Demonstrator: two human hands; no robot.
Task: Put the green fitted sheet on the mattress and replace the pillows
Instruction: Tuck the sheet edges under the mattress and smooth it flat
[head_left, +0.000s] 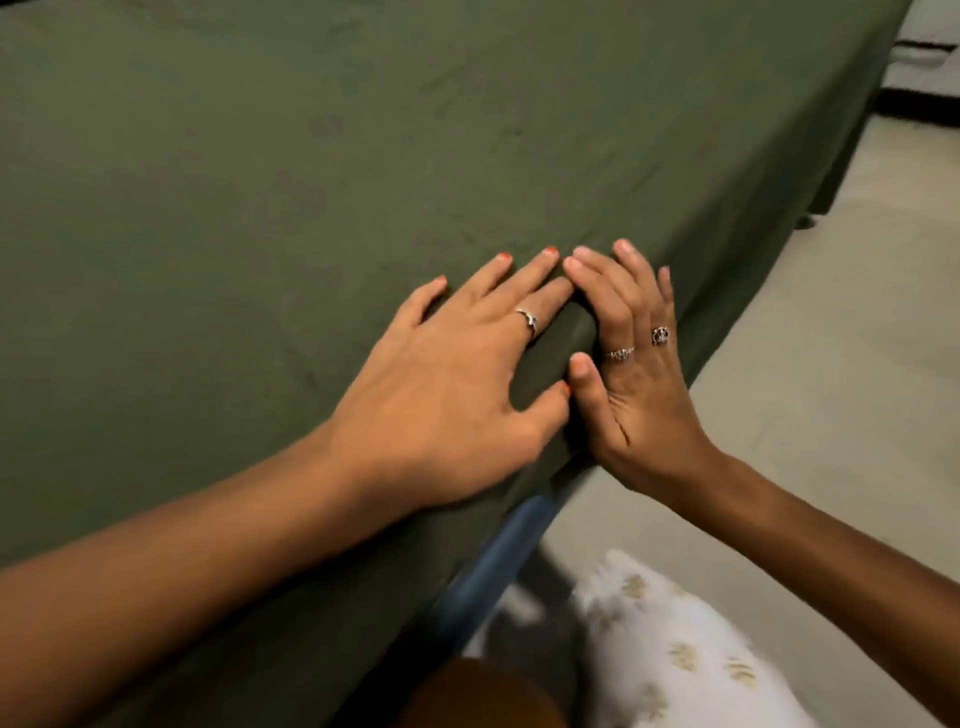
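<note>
Head view: green sheet (311, 156) hides the mattress; both hands flat.

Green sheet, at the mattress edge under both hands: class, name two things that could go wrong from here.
1. The green sheet bunches in a ridge between the left hand and right hand; smoothing may leave a crease.
2. The patterned pillow lies on the floor by the bed; stepping back could trample it.
</note>
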